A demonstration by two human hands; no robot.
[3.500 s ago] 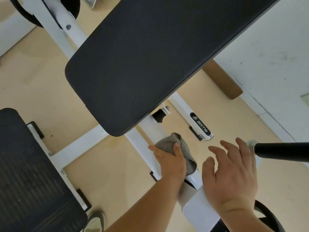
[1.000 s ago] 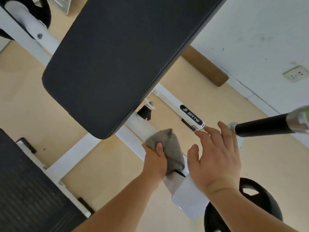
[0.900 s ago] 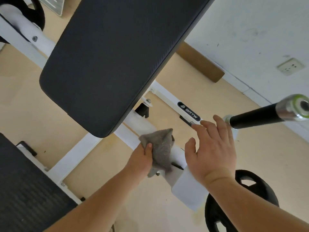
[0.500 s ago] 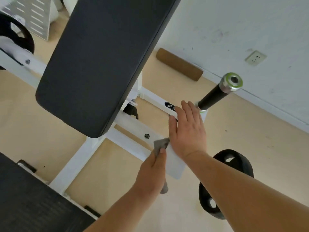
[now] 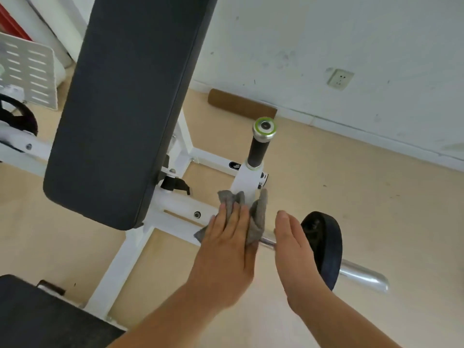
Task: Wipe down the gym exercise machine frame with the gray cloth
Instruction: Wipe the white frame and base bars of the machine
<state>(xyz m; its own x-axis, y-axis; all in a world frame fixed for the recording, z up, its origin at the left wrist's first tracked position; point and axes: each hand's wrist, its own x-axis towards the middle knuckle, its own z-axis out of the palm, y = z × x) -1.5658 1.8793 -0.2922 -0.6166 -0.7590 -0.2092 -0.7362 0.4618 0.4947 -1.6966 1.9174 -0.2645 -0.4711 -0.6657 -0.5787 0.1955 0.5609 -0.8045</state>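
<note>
Gray cloth (image 5: 258, 219) lies bunched on the white machine frame (image 5: 175, 209), where the horizontal beam meets the short upright post (image 5: 247, 182). Your left hand (image 5: 226, 244) presses it there with straight, flat fingers, none visibly curled round it. Your right hand (image 5: 291, 249) hangs open and empty just beside, edge-on over the chrome bar (image 5: 361, 275); whether it touches the bar I cannot tell.

Expect the cloth to be light, soft and floppy. It should fold round the square tube readily, but may slip from under a flat palm and trail loose corners (one sticks out at the lower left of your hand). You would likely do better gathering its middle into your palm and wrapping fingers and thumb round the tube, so the sides get covered too. The frame looks like stiff, smooth painted steel and should take firm pressure.

Mind what crowds the joint. The big black back pad (image 5: 125, 109) overhangs the beam to your left, with a black adjuster knob (image 5: 173, 183) beside its edge and a bolt head (image 5: 197, 214) on the beam that could snag the fabric. The post carries a black grip handle (image 5: 258, 151) ahead of your fingertips. A black weight plate (image 5: 326, 247) sits on the chrome bar just beyond your right hand, blocking a sweep that way. A seat pad (image 5: 37, 317) fills the lower left corner.
</note>
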